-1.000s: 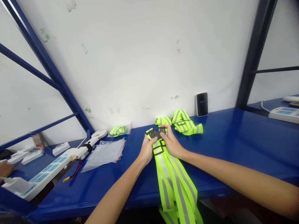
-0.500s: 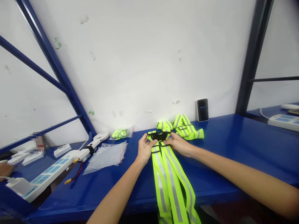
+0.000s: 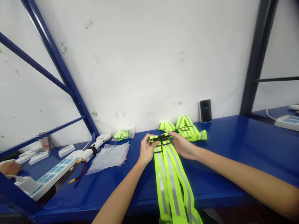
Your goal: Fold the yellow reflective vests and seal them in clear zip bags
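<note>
A neon yellow reflective strap vest [image 3: 171,180] with grey stripes lies across the blue bench [image 3: 233,146] and hangs over its front edge. My left hand [image 3: 146,150] pinches the left side of its far end, fingers closed on the strap. My right hand [image 3: 183,146] grips the right side of that same end, beside a black buckle [image 3: 162,137]. Just behind my hands lie two folded yellow vests [image 3: 187,130].
A stack of clear zip bags [image 3: 109,155] lies left of my hands, with a bagged yellow vest [image 3: 123,134] behind it. Further left are a white handheld fan [image 3: 100,139], a white power strip [image 3: 52,172] and another person's hand [image 3: 9,168]. A black device [image 3: 205,110] leans on the wall.
Both hands have lifted and pulled the vest's far end slightly apart around the black buckle; the camera has tilted a little, shifting the scene rightwards.
</note>
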`<state>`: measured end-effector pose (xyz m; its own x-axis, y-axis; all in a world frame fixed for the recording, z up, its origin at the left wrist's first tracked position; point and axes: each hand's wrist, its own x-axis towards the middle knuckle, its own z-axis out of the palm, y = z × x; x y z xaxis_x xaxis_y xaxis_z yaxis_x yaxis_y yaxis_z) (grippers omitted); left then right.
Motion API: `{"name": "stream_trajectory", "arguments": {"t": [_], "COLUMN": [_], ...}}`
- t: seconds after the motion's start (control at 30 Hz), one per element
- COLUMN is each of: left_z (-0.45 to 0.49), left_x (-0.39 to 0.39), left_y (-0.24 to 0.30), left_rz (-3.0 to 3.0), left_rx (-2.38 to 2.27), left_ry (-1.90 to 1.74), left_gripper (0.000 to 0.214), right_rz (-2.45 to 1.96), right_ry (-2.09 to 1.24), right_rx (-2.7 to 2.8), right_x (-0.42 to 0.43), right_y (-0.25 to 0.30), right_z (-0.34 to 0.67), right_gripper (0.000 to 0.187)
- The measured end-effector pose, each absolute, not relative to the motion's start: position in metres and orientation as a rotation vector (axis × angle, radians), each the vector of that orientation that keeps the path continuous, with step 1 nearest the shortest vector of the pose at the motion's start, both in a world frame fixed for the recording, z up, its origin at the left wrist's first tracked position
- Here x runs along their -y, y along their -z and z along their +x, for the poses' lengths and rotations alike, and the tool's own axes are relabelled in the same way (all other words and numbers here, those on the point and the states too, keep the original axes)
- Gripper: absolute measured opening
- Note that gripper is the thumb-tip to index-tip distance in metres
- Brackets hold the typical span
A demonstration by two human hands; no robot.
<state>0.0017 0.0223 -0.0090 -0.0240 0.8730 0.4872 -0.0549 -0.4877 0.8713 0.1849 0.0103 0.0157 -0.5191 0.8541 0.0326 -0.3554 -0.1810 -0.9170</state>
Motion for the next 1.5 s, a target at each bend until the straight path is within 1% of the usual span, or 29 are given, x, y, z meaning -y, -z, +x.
{"name": "stream_trajectory", "arguments": {"t": [0.13,0.23,0.33,0.47,0.5,0.57,0.63,0.7,0.8,0.87,0.97,1.03,1.07,1.13,1.2,1.23,1.33,1.37,1.43,1.5], "left_z": [0.003,0.005,0.008,0.012,0.013,0.013,0.012,0.011,0.008,0.007,0.006,0.006,0.006,0.006,0.006,0.006,0.006,0.005,0.005,0.003], "left_x": [-0.021,-0.016,-0.011,-0.01,-0.011,-0.015,-0.018,-0.02,-0.021,-0.019,-0.014,-0.012,-0.011,-0.012,-0.015,-0.017,-0.022,-0.023,-0.025,-0.026], "left_y": [0.01,0.009,0.008,0.009,0.011,0.016,0.02,0.024,0.025,0.023,0.018,0.015,0.014,0.014,0.015,0.015,0.018,0.018,0.02,0.021], "left_rz": [1.51,1.481,1.438,1.326,1.291,1.251,1.258,1.28,1.327,1.376,1.438,1.445,1.432,1.369,1.286,1.252,1.201,1.194,1.191,1.207], "left_rx": [-0.913,-0.925,-0.882,-0.76,-0.746,-0.746,-0.781,-0.829,-0.847,-0.818,-0.732,-0.714,-0.722,-0.73,-0.696,-0.673,-0.657,-0.667,-0.688,-0.696], "left_ry": [-1.644,-1.658,-1.617,-1.557,-1.556,-1.55,-1.527,-1.493,-1.461,-1.441,-1.352,-1.326,-1.342,-1.398,-1.434,-1.448,-1.512,-1.535,-1.565,-1.572], "left_gripper": [0.02,0.02,0.037,0.068,0.071,0.067,0.056,0.045,0.037,0.036,0.047,0.05,0.048,0.04,0.037,0.037,0.037,0.037,0.038,0.038], "right_rz": [-0.663,-0.642,-0.596,-0.586,-0.592,-0.617,-0.664,-0.712,-0.736,-0.746,-0.748,-0.727,-0.726,-0.765,-0.818,-0.828,-0.802,-0.792,-0.755,-0.684], "right_ry": [-1.713,-1.703,-1.709,-1.675,-1.648,-1.555,-1.419,-1.308,-1.269,-1.255,-1.222,-1.169,-1.131,-1.098,-1.186,-1.258,-1.439,-1.47,-1.54,-1.626], "right_rx": [1.218,1.203,1.151,1.148,1.179,1.272,1.377,1.466,1.559,1.591,1.65,1.708,1.725,1.687,1.574,1.53,1.494,1.489,1.448,1.4], "right_x": [-0.015,-0.019,-0.021,-0.021,-0.021,-0.022,-0.023,-0.024,-0.025,-0.025,-0.024,-0.025,-0.025,-0.025,-0.024,-0.023,-0.021,-0.02,-0.02,-0.021], "right_y": [-0.017,-0.019,-0.019,-0.015,-0.013,-0.008,-0.003,0.0,0.0,0.0,-0.001,-0.001,-0.001,-0.001,-0.001,-0.001,0.0,0.0,0.002,0.004], "right_z": [0.187,0.19,0.192,0.191,0.19,0.189,0.189,0.189,0.19,0.19,0.191,0.192,0.192,0.192,0.19,0.189,0.184,0.183,0.181,0.181], "right_gripper": [0.021,0.022,0.03,0.043,0.048,0.06,0.069,0.068,0.06,0.059,0.059,0.058,0.059,0.065,0.07,0.066,0.037,0.031,0.028,0.032]}}
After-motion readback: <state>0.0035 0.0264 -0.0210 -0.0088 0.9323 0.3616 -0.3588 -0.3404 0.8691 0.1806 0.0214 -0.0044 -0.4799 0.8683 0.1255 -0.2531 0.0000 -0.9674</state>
